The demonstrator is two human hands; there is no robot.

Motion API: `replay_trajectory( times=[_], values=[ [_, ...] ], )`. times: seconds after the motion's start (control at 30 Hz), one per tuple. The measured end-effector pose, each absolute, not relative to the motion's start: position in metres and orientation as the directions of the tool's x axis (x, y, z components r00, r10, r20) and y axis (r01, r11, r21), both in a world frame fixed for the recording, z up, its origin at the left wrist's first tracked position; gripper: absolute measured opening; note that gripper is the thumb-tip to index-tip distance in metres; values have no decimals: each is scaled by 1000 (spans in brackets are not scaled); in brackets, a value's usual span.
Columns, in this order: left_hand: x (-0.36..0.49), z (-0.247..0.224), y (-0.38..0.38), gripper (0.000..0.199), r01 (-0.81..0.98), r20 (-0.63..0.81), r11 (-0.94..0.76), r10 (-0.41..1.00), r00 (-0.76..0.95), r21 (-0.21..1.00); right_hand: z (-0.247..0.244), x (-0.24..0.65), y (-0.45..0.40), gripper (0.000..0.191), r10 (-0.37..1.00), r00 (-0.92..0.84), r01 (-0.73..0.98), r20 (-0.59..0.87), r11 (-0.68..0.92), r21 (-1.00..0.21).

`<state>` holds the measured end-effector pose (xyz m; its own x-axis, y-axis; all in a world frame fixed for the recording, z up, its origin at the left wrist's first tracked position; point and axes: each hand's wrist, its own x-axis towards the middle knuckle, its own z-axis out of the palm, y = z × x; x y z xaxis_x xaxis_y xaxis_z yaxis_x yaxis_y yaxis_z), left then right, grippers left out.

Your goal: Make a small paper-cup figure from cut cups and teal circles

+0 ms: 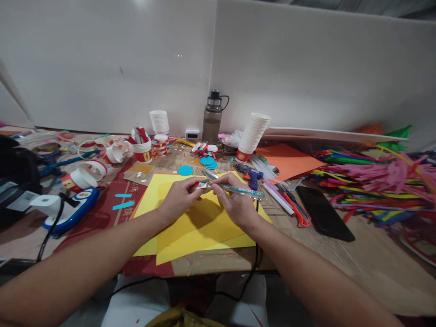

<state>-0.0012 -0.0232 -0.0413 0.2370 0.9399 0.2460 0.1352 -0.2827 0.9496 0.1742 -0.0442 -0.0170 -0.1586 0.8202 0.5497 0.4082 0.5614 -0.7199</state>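
Over the sheets of yellow paper point(204, 240), my two hands meet with their fingertips close together. My left hand point(179, 200) is closed in a pinch on a small red-and-white piece point(203, 184); its shape is mostly covered by my fingers. A teal pen point(243, 190) with a clear barrel lies across my right hand point(236, 206), which is closed around it, the pen's rear end pointing right. Just beyond my fingertips, a pointed metal blade point(209, 174) shows. Blue paper discs point(185, 170) lie past the yellow sheets.
A glue gun point(255, 176), an orange-handled tool point(299, 213) and a black phone point(323, 213) lie to the right, beside many pipe cleaners point(378, 177). Stacked paper cups point(254, 131) and a water bottle point(211, 120) stand behind. A blue-and-white power strip point(76, 211) sits left.
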Motion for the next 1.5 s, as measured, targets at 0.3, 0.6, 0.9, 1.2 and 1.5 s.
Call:
replay_trajectory(
  times=[0.3, 0.6, 0.9, 1.2, 1.5],
  values=[
    [-2, -42, -23, 29, 148, 259, -299, 935, 240, 943, -16, 173, -45, 11, 819, -164, 432, 549, 560, -707],
    [-1, -43, -25, 27, 166, 256, -299, 937, 239, 940, -14, 175, -46, 11, 815, -194, 470, 546, 566, -677],
    [-1, -44, -21, 24, 218, 270, -328, 928, 256, 919, -14, 176, -47, 11, 805, -169, 424, 569, 581, -695],
    [-4, -46, -20, 31, 302, 242, -321, 932, 272, 898, -15, 172, -48, 10, 792, -187, 445, 581, 595, -669],
    [-3, -40, -24, 32, 381, 299, -393, 911, 283, 837, -14, 168, -52, 6, 785, -224, 494, 578, 603, -627]
  ],
)
